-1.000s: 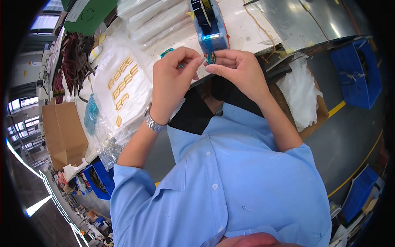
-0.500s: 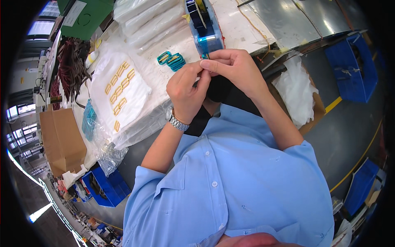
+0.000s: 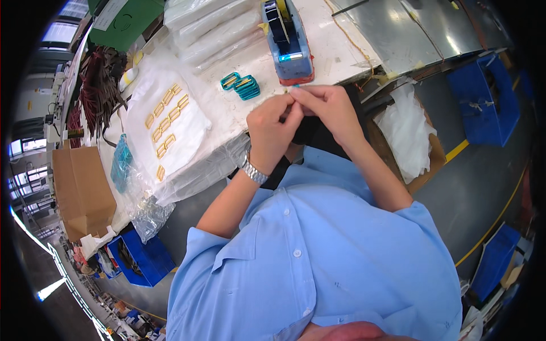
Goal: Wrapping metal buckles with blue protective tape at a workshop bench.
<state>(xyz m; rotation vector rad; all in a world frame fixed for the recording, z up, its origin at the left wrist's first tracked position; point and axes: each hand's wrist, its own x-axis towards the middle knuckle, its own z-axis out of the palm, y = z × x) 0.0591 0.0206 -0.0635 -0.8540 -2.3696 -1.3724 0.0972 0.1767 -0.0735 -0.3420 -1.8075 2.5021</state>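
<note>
My left hand (image 3: 272,129) and my right hand (image 3: 334,112) meet at the fingertips just in front of the tape dispenser. Both are closed in a pinch on a small piece with teal tape (image 3: 295,86), mostly hidden by the fingers. The blue tape dispenser (image 3: 295,67) with its dark roll stands just beyond them. To its left lie several rectangular buckles wrapped in teal (image 3: 247,88), some stacked. Further left, gold-coloured buckles (image 3: 161,133) are laid out in rows on a white cloth (image 3: 190,133).
Clear plastic-wrapped rolls (image 3: 213,34) and a green box (image 3: 124,24) are at the back left. A cardboard box (image 3: 85,196) stands at the left. Right of my arm is a carton lined with white plastic (image 3: 406,131). Blue bins (image 3: 483,108) stand on the floor.
Both hands have drawn back from the dispenser's front edge, toward me and slightly right, still pinched together. The teal strip at that edge has gone from there.
</note>
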